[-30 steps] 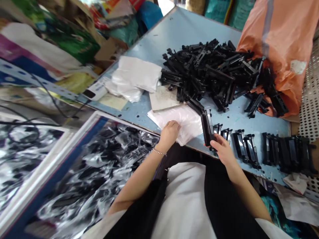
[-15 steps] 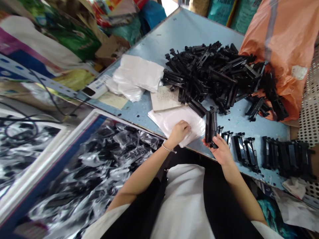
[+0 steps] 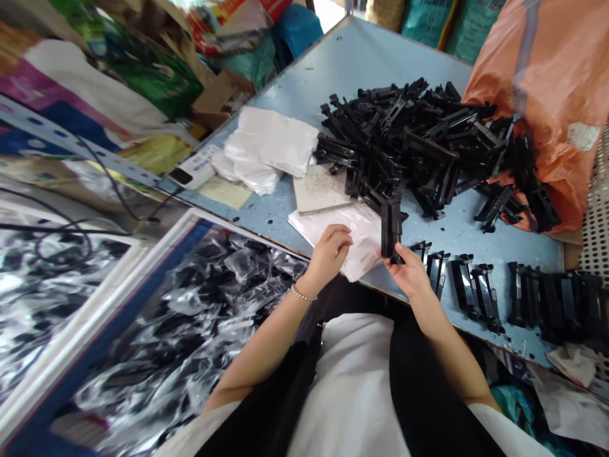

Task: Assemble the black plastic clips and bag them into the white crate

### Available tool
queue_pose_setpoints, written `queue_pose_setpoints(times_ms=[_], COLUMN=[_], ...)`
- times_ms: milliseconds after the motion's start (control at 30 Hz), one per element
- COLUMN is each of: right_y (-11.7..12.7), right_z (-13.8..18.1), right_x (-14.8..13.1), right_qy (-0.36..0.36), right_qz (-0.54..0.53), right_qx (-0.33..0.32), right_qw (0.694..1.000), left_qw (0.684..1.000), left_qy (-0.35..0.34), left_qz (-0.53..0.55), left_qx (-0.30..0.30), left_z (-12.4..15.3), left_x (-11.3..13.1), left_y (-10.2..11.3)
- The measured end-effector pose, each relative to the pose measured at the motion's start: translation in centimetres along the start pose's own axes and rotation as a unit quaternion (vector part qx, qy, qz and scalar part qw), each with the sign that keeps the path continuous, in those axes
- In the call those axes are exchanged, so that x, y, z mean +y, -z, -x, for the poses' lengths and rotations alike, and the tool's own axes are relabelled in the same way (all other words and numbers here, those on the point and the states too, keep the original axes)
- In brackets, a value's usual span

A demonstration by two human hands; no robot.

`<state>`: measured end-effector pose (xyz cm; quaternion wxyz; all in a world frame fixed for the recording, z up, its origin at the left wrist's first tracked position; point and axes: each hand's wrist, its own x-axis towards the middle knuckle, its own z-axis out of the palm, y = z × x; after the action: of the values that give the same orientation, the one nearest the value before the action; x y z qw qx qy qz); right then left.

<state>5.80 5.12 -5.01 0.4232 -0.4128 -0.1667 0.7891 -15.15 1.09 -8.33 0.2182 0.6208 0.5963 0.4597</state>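
Held upright in my right hand [image 3: 408, 271] is a black plastic part [image 3: 391, 228], long and ribbed, gripped near its lower end. It may be more than one piece pressed together. My left hand [image 3: 329, 252] is over the left edge of a stack of clear plastic bags [image 3: 364, 238], fingers curled towards the thumb. Whether a bag is pinched between those fingers cannot be made out. Beyond the stack lies a pale flat block [image 3: 321, 190], partly covering the bags.
A large heap of black parts [image 3: 404, 139] spreads across the blue table [image 3: 352, 57] beside an orange sack [image 3: 542, 82]. More parts stand in rows [image 3: 476, 289] along the near edge. White bags [image 3: 276, 139] lie left. Below, a bin [image 3: 190, 336] holds bagged black parts.
My left hand has drawn back a little to the left from the middle of the bag stack. My right hand has brought the black part slightly left and up, nearer the bags.
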Motion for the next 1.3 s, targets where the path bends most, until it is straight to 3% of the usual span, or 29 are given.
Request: queue_pose_setpoints(times_ms=[67,167,300,367,433,567,667,733,833,867,933,1033,1100,1167,1200,1300], right_y=[0.4,1.5,3.5,4.0,4.1,2.9,1.6,1.3,1.9,2.4,3.7,5.7,6.7,7.3,7.5,8.1], right_z=[0.9,3.8,8.1,8.5,7.4,4.5,4.8,6.2,8.0,8.1,7.4,4.4,2.1,0.0,-0.9,-3.2], right_x=[-0.6,-1.1,-0.5,0.2,1.0,2.3,3.2,3.0,0.6,-0.7,-3.5,-6.9,-8.3,-9.2,-9.7,-11.4], right_qy=[0.013,0.002,-0.171,-0.253,-0.276,-0.144,-0.026,0.017,0.035,0.062,0.165,0.274,0.268,0.256,0.255,0.261], right_qz=[0.012,0.027,0.006,-0.019,-0.023,0.108,0.258,0.353,0.419,0.454,0.581,0.777,0.848,0.875,0.881,0.888], right_qx=[-0.003,-0.036,-0.101,-0.113,-0.118,-0.08,-0.085,-0.177,-0.321,-0.324,-0.249,-0.124,-0.128,-0.145,-0.142,-0.118], right_qw=[1.0,0.999,0.98,0.961,0.954,0.98,0.962,0.919,0.849,0.828,0.757,0.553,0.44,0.384,0.372,0.361], left_qw=[0.994,0.988,0.993,0.992,0.986,0.955,0.947,0.959,0.981,0.982,0.972,0.927,0.872,0.857,0.878,0.965], left_qy=[-0.064,-0.08,-0.056,-0.069,-0.102,-0.212,-0.227,-0.198,-0.094,-0.047,0.026,0.155,0.258,0.289,0.268,0.121], left_qz=[-0.083,-0.129,-0.093,-0.086,-0.102,-0.1,-0.067,-0.045,-0.038,-0.048,-0.084,-0.192,-0.294,-0.326,-0.305,-0.188], left_qx=[-0.03,-0.033,-0.047,-0.064,-0.085,-0.181,-0.218,-0.199,-0.167,-0.175,-0.218,-0.282,-0.295,-0.276,-0.254,-0.139], left_z=[0.4,0.4,0.4,0.8,1.6,3.8,5.1,5.8,7.3,7.9,9.2,10.3,10.3,9.5,8.8,6.0], left_x=[0.4,0.9,1.3,1.7,2.5,4.9,6.7,7.6,8.0,7.5,5.2,-0.1,-3.0,-4.0,-3.7,-1.0], left_y=[0.2,-0.3,-0.7,-0.6,-0.4,-0.6,-0.6,0.7,5.9,8.2,12.8,16.7,16.3,13.8,12.0,5.7])
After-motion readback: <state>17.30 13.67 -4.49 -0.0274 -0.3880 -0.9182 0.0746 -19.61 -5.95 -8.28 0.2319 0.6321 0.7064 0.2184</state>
